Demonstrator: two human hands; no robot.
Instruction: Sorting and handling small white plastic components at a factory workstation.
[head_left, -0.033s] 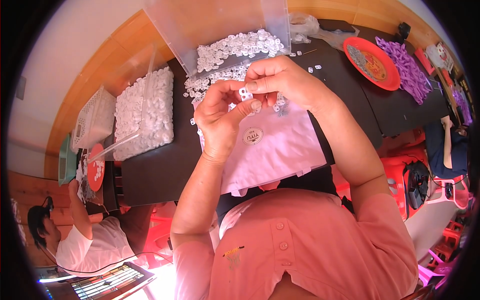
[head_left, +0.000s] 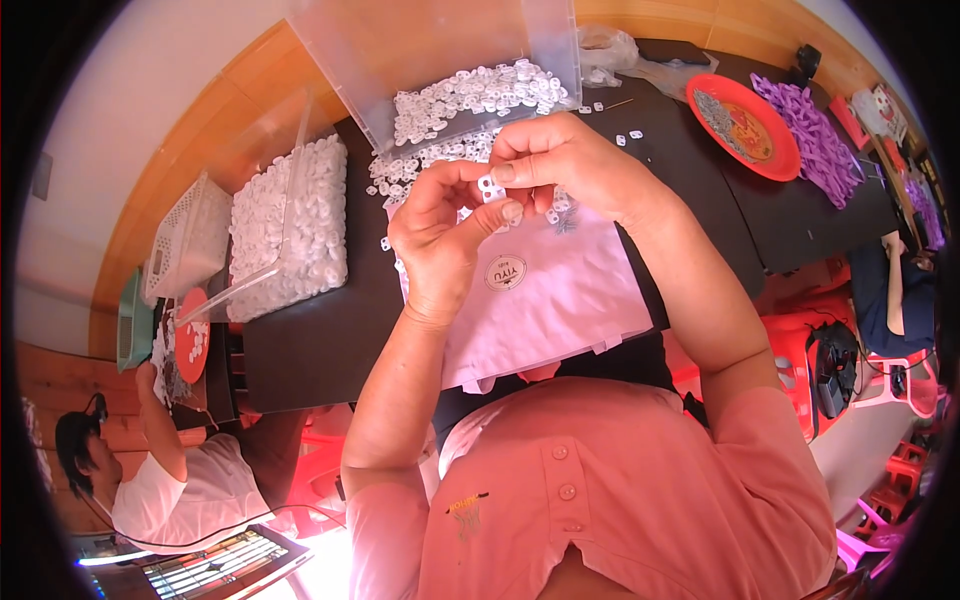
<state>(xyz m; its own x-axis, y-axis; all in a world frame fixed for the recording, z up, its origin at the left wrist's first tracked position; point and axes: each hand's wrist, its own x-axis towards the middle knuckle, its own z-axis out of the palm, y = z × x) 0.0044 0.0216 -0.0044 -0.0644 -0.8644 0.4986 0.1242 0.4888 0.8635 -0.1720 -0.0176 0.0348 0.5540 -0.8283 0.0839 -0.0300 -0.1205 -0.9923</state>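
Note:
Between my two hands is a small white plastic piece with two holes (head_left: pixel 489 188), held in a pinch over the pale pink cloth bag (head_left: pixel 570 290). My left hand (head_left: pixel 440 215) grips it from below with thumb and fingertips. From above, my right hand (head_left: pixel 565 160) pinches its upper end; the curled fingers hide part of the piece and whatever else they may hold. Many like white pieces (head_left: pixel 430 155) lie heaped just beyond my hands, spilling from a clear plastic bin (head_left: pixel 350 95) tipped on its side. A little pile of thin grey metal parts (head_left: pixel 566 220) rests on the bag by my right wrist.
To the left stand a clear box (head_left: pixel 235 290) full of white pieces and a white basket (head_left: pixel 180 225). A red plate (head_left: pixel 785 165) with metal bits and purple strips (head_left: pixel 815 140) lie at the right on the dark table (head_left: pixel 320 350). Co-workers sit on both sides.

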